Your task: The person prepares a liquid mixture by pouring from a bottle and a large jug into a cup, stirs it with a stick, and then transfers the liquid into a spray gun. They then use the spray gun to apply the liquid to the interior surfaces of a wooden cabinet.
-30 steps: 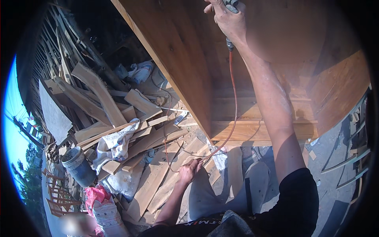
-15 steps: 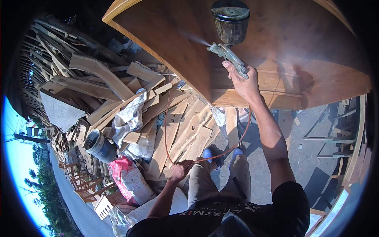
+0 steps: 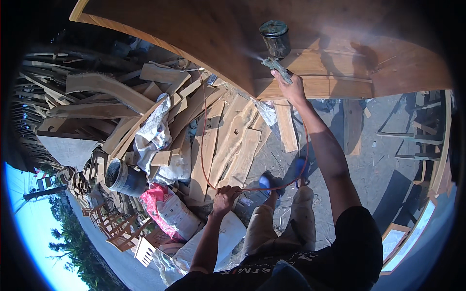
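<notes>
My right hand (image 3: pixel 290 88) grips a spray gun (image 3: pixel 275 64) with a dark round cup (image 3: pixel 275 39) on top. Its nozzle points left at a large curved wooden panel (image 3: pixel 194 34), and a faint mist shows at the tip. A thin orange air hose (image 3: pixel 204 145) hangs from the gun, loops past my legs and runs up over the scrap wood. My left hand (image 3: pixel 225 196) is closed around this hose low down, near my knees. My feet in blue sandals (image 3: pixel 264 183) stand on grey ground.
A heap of wooden planks and offcuts (image 3: pixel 145 106) lies to the left. A dark bucket (image 3: pixel 124 177), a red and white sack (image 3: pixel 167 208) and crumpled white sheeting (image 3: pixel 153 131) sit among it. Wooden frames (image 3: pixel 417 140) stand at the right.
The view has shifted, so the panel and the spray gun sit slightly lower and more central. My right hand has carried the gun a little along the panel's edge; the left hand keeps the hose.
</notes>
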Demonstrator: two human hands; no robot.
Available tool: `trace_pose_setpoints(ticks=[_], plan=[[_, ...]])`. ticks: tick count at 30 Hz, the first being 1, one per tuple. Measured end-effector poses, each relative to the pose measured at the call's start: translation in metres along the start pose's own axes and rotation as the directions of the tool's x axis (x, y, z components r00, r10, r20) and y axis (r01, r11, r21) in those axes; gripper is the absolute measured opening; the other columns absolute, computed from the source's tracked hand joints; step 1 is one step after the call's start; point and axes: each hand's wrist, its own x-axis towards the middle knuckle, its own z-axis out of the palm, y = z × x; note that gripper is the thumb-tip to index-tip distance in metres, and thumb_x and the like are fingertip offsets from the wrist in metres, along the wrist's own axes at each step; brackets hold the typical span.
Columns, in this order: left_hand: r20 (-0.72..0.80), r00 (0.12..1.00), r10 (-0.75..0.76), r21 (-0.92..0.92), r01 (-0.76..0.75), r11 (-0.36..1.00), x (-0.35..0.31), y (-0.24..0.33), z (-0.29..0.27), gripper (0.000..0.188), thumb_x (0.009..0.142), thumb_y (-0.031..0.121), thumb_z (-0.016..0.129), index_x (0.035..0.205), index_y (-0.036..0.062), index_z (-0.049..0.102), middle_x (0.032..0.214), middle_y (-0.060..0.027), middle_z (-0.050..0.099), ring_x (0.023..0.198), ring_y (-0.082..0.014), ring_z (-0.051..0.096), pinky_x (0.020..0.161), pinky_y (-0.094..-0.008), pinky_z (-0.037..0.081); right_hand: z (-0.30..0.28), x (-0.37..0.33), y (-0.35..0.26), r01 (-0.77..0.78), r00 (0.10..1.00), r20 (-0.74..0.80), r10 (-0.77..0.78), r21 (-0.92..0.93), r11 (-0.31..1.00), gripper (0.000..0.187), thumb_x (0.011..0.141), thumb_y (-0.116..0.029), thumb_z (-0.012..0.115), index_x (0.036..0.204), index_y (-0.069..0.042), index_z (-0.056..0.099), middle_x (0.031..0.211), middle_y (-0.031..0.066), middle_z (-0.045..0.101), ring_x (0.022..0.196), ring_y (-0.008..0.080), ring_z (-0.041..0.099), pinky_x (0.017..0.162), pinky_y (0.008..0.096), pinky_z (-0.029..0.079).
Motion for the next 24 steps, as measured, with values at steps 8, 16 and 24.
trace_pose_setpoints(ticks=[8,16,24], plan=[[-0.042,0.998,-0.055,-0.037,0.053,0.998,0.022,0.012,0.038,0.020,0.098,0.025,0.074,0.114,0.0120,0.076,0.096,-0.0065,0.072,0.095,-0.0296,0.068,0.091,-0.0453,0.050,0.046,0.043,0.118,-0.077,0.995,0.061,0.076,0.018,0.997,0.047,0.101,-0.051,0.073,0.112,-0.005,0.079,0.087,0.0211,0.076,0.079,0.0335,0.073,0.077,0.0430,0.056],[-0.046,0.988,-0.148,0.000,0.148,0.989,0.022,0.008,0.075,0.027,0.093,0.024,0.078,0.116,0.0112,0.076,0.100,-0.0071,0.071,0.103,-0.0291,0.068,0.098,-0.0460,0.048,0.085,0.066,0.206,-0.140,0.983,0.089,0.159,-0.191,0.972,0.063,0.101,-0.063,0.067,0.102,-0.001,0.077,0.084,0.0255,0.073,0.080,0.0431,0.071,0.078,0.0475,0.054],[-0.118,0.981,-0.154,0.082,0.164,0.983,0.004,0.011,0.043,0.027,0.097,0.028,0.073,0.119,0.0128,0.076,0.113,-0.0072,0.073,0.113,-0.0295,0.067,0.109,-0.0492,0.045,0.013,0.022,0.097,-0.152,0.960,0.199,0.197,-0.222,0.963,0.061,0.101,-0.061,0.067,0.106,-0.002,0.078,0.089,0.0256,0.076,0.089,0.0375,0.076,0.082,0.0474,0.056]])
